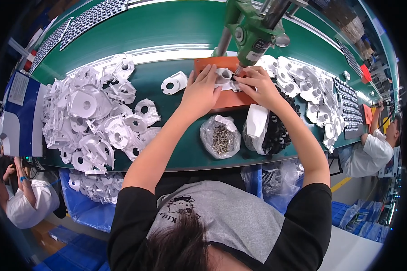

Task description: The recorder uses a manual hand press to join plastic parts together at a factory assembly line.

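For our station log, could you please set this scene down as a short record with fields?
Left hand: fingers at left end of white moulded plastic part
Right hand: fingers at the part's right end, grip unclear
Beneath: flat orange board
By right hand: green metal machine head
Left: large heap of white plastic parts
Right: more white plastic parts
Near edge: clear plastic bag of small metal pieces, pile of small black parts

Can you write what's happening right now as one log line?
left hand: on white part; right hand: at part's right end; below: orange board; above: green machine head; nearby: bag of small metal pieces
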### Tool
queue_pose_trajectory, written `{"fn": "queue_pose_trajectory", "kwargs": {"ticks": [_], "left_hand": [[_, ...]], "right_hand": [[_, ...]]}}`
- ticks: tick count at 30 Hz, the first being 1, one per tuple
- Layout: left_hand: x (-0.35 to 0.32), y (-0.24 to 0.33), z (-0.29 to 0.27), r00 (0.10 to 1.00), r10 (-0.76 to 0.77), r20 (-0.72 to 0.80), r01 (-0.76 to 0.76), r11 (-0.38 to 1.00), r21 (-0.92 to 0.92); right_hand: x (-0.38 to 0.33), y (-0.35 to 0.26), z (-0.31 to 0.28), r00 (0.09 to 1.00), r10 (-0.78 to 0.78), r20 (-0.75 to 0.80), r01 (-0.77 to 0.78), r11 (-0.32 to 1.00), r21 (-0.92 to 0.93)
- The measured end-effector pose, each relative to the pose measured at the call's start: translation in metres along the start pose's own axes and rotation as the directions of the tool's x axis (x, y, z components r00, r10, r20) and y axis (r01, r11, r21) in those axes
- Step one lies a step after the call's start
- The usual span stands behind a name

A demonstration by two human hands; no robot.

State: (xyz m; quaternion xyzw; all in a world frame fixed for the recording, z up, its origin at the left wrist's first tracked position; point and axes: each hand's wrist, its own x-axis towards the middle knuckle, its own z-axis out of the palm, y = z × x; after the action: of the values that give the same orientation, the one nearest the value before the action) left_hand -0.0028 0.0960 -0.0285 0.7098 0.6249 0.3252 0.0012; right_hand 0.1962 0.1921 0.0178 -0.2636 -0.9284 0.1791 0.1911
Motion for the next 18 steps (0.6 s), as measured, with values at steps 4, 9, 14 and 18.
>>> {"fn": "queue_pose_trajectory", "kwargs": {"ticks": [4,9,14,18], "left_hand": [[0.000,-0.004,-0.003,1.000,0.003,0.018,-0.004,0.999,0.039],[0.004,0.001,-0.004,0.998,0.059,0.029,-0.061,0.996,0.065],[0.005,0.001,-0.004,0.996,0.078,0.035,-0.080,0.994,0.072],[0.003,0.000,-0.008,0.997,0.056,0.044,-0.058,0.996,0.065]], "right_hand": [[0.001,0.001,-0.013,0.997,-0.071,0.017,0.073,0.988,-0.137],[0.057,0.118,-0.097,0.952,0.163,-0.260,-0.003,0.852,0.524],[0.153,0.027,-0.147,0.775,0.428,-0.465,-0.154,0.842,0.517],[0.116,-0.036,-0.150,0.741,0.289,-0.607,0.179,0.785,0.593]]}}
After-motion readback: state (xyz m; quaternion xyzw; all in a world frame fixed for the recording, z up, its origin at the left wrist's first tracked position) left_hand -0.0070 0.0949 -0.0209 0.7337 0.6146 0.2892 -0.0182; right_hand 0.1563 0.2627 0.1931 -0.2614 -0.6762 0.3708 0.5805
